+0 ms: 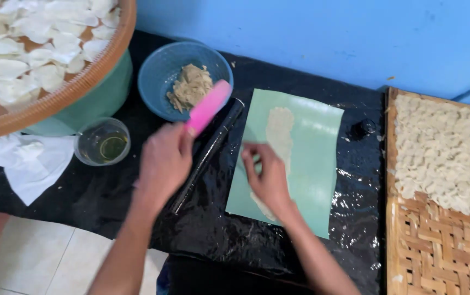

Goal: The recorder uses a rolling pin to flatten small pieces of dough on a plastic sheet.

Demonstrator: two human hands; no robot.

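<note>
My left hand [165,158] grips a pink flat scraper [209,105], its blade blurred and raised over the rim of a blue bowl [161,71] holding a lump of brownish dough [191,86]. My right hand [266,175] rests with fingers bent on a pale green sheet [314,164], touching a long flattened strip of pale dough [280,134] spread on it. A black rolling pin [207,153] lies between the hands, beside the sheet.
The work surface is covered in shiny black plastic [355,218]. A woven bamboo tray [437,257] of pale dough pieces lies at right. A round basket [82,76] of white chips sits upper left on a teal tub. A clear cup [103,142] of oil and white paper [27,169] lie nearby.
</note>
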